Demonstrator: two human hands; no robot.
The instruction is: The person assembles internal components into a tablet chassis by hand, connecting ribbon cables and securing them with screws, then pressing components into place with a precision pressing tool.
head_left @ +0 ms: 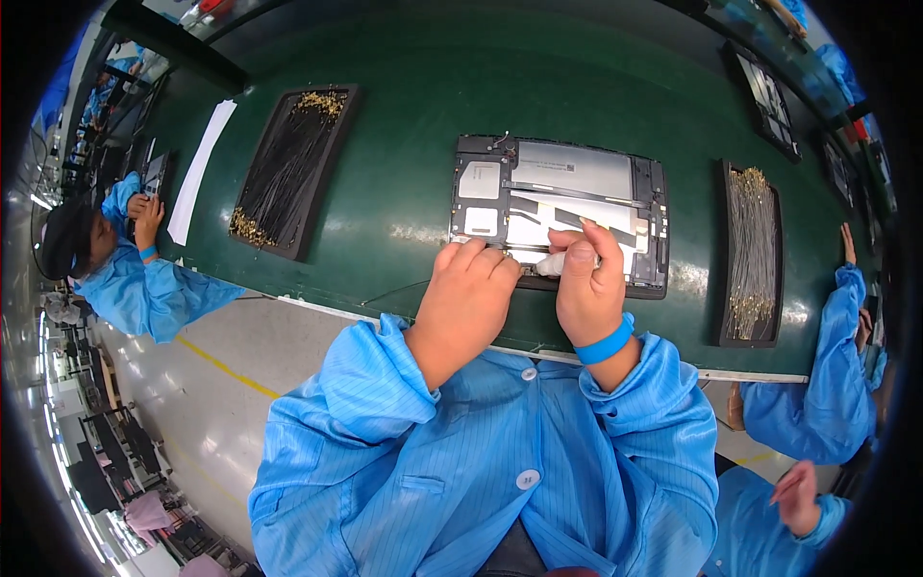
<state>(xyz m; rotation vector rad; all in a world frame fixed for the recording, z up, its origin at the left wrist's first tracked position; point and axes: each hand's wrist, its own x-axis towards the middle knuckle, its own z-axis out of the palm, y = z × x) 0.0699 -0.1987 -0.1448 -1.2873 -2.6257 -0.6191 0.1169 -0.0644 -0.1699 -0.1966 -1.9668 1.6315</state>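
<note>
An opened tablet (577,163), with silver battery panels, flat ribbon cables and a black frame, lies on the green bench in front of me. My left hand (466,293) is closed at its near left edge, fingers curled downward. A thin black cable (394,292) trails out leftward from under that hand; the fingertips' hold on it is mostly hidden. My right hand (591,293), with a blue band (608,341) at the wrist, is closed over the tablet's near edge. White finger covering (553,264) shows by its fingers; whatever they pinch is hidden.
On the left stands a black tray (351,106) of black cables with gold ends, beside white paper strips (200,173). Another black tray (719,279) on the right holds grey cables. More opened tablets (764,96) lie far right. Co-workers in blue sit at both sides.
</note>
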